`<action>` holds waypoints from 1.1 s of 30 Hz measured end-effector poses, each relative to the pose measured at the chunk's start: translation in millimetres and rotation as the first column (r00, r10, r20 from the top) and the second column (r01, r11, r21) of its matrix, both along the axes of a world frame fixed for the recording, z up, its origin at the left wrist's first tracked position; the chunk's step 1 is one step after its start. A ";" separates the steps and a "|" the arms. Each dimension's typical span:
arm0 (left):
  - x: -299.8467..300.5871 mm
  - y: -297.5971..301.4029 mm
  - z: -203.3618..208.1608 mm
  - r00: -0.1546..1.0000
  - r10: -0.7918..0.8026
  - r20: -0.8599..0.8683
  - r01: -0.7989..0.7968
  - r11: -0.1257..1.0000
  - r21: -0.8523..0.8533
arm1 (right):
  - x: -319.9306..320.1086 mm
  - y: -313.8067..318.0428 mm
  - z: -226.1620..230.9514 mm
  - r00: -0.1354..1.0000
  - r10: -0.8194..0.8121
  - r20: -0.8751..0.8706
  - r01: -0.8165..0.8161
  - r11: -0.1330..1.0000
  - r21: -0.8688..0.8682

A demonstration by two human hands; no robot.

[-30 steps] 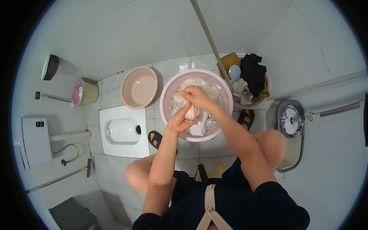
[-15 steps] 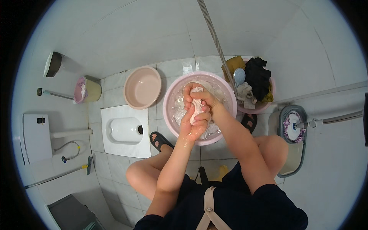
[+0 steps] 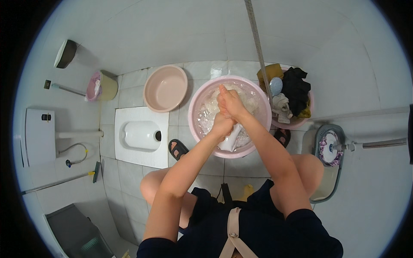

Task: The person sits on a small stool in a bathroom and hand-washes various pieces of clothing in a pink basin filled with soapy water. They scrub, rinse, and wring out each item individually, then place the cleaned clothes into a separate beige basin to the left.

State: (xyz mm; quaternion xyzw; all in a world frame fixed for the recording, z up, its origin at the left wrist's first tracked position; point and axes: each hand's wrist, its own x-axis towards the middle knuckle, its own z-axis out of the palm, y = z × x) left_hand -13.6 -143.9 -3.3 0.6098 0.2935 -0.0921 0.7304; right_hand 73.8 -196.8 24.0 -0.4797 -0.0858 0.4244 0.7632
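Both hands are closed one above the other over a pink basin [image 3: 193, 107] of sudsy water. My left hand [image 3: 223, 125] grips a wet white cloth [image 3: 231, 141], whose loose end hangs out below it toward the basin's near rim. Just beyond it, my right hand [image 3: 231, 103] is wrapped round, fingers curled, touching the left. The part of the cloth inside the fists is hidden, and its exact kind cannot be made out. More pale fabric [image 3: 209, 106] lies soaking in the water around the hands.
A second basin with dark clothes [image 3: 294, 91] and a blue shower head [image 3: 275, 86] stands at the right, a metal hose [image 3: 257, 41] running above. To the left are a bare pink basin [image 3: 165, 88], a squat toilet [image 3: 140, 157] and a bin [image 3: 107, 87]. A mop bucket [image 3: 337, 178] stands right.
My hands have turned and tightened around the cloth, covering the part that showed between them. A white end now hangs below my left hand. The whole view has shifted slightly.
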 end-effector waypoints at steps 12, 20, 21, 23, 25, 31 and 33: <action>-8.7 21.3 -4.7 0.960 -0.111 0.258 -0.116 0.680 0.724 | -27.5 18.6 -17.3 0.916 -0.400 -0.025 0.401 0.916 0.019; -16.6 244.6 -20.5 0.991 0.003 0.136 -0.129 0.343 0.930 | 32.2 -8.8 -17.3 0.915 0.028 0.403 0.176 0.870 -0.460; -28.3 281.0 -25.9 0.997 -0.020 0.078 -0.068 0.308 0.949 | 33.7 -14.7 -27.5 0.887 0.174 0.427 0.085 0.849 -0.521; -10.8 276.9 -16.5 0.999 0.024 -0.035 0.021 0.433 0.901 | 47.7 -37.5 -44.5 0.789 0.422 0.446 -0.034 0.755 -0.654; -3.7 267.5 1.9 0.962 0.054 -0.269 0.193 0.563 0.803 | 32.7 -39.4 -32.6 0.622 0.632 0.463 -0.148 0.675 -0.723; 12.4 206.8 -16.7 0.957 -0.172 0.233 -0.249 -0.077 0.965 | -40.9 -34.5 -72.5 0.167 0.876 0.453 -0.013 0.461 -0.887; 19.5 165.2 -11.6 0.881 -0.380 0.283 -0.269 0.090 0.959 | -65.7 -27.8 -73.3 0.173 0.931 0.322 0.124 0.304 -0.945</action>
